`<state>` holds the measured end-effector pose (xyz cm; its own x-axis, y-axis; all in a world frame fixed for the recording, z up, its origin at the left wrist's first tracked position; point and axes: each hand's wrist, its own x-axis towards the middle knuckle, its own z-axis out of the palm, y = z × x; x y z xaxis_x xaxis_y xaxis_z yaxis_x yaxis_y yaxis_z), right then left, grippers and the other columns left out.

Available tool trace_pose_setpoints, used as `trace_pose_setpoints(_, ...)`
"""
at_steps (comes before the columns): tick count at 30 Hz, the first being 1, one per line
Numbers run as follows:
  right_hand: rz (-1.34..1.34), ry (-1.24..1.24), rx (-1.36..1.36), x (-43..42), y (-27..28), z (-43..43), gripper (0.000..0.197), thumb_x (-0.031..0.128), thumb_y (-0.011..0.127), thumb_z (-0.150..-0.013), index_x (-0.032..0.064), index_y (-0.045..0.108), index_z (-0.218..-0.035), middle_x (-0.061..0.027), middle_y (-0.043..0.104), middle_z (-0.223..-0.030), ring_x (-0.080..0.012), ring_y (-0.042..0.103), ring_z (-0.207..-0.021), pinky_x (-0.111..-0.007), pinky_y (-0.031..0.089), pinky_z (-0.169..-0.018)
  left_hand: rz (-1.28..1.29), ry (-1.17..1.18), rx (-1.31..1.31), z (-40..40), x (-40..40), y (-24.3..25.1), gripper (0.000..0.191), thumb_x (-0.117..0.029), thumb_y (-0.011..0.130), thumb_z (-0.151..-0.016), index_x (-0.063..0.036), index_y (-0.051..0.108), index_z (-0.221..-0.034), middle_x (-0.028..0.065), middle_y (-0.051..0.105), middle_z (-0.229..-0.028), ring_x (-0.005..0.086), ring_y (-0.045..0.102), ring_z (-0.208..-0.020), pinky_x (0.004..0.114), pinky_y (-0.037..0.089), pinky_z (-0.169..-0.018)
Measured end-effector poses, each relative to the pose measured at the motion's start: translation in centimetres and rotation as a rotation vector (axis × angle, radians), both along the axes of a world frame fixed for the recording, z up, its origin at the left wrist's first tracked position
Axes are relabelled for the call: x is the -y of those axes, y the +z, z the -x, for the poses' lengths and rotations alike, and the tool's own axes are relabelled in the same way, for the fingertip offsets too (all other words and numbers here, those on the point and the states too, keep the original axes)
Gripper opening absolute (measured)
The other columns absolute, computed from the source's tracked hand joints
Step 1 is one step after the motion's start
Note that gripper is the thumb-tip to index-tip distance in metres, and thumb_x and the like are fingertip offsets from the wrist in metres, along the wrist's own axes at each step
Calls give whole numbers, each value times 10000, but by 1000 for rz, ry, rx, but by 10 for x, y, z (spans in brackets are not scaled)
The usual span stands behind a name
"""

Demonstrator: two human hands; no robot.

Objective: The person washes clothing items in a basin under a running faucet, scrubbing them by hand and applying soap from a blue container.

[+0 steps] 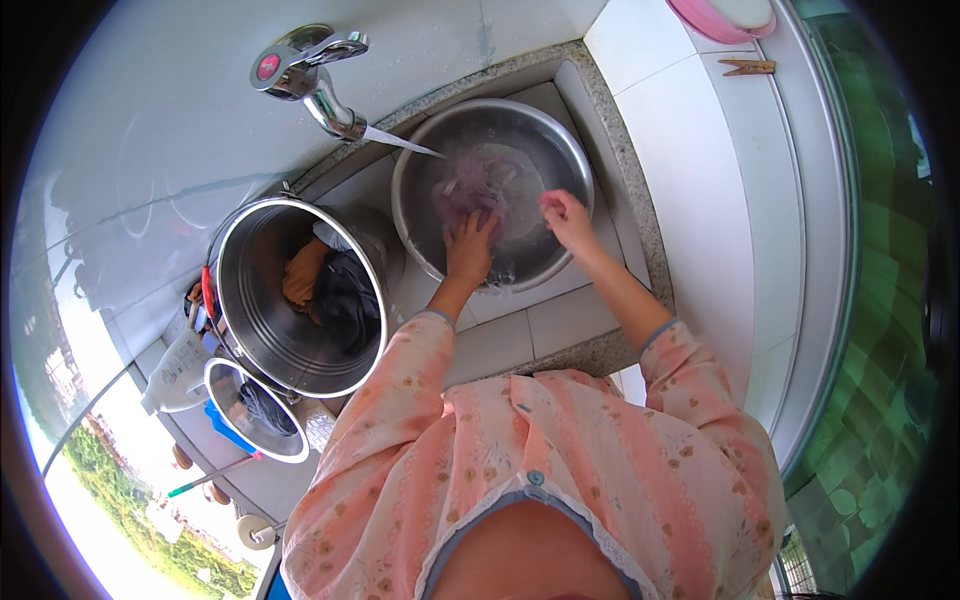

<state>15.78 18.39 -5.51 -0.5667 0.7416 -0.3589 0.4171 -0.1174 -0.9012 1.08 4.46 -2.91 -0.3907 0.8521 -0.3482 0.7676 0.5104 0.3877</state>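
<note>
A round stainless steel basin [577, 150] of water sits in the tiled sink, and a purplish cloth [487, 176] lies wet inside it. My left hand [471, 244] grips the near end of this cloth with bent fingers, close to the water. Over the basin's right side hovers my right hand [566, 217], its fingers curled and somewhat blurred; no object shows in it. From the chrome faucet [330, 105] on the back wall, a stream of water [405, 141] runs into the basin.
A tall metal bucket [251, 300] with dark and orange clothes [345, 292] stands at left. Beside it are a small metal bowl [225, 382] holding dark cloth and a white plastic bottle [176, 375]. A wooden clothespin [750, 67] and a pink dish [720, 26] rest on the right ledge.
</note>
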Motion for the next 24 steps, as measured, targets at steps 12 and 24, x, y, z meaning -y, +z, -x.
trace_pose_setpoints(12,680,266,-323,-22,53,101,546,505,394,-927,40,608,-1119,-42,628,-1026,-121,568,-896,-255,440,-754,-694,-158,-97,26,-17,206,467,73,533,-689,-83,579,-1126,122,528,-1226,351,465,-1191,540,263,-1046)
trace_pose_setpoints(24,-108,-87,198,4,3,11,221,241,559,-888,21,585,-888,-80,564,-681,-181,537,-636,-332,424,-598,-486,263,136,56,4,128,411,49,446,-749,-35,556,-1135,208,589,-1094,394,570,-1002,394,457,-868)
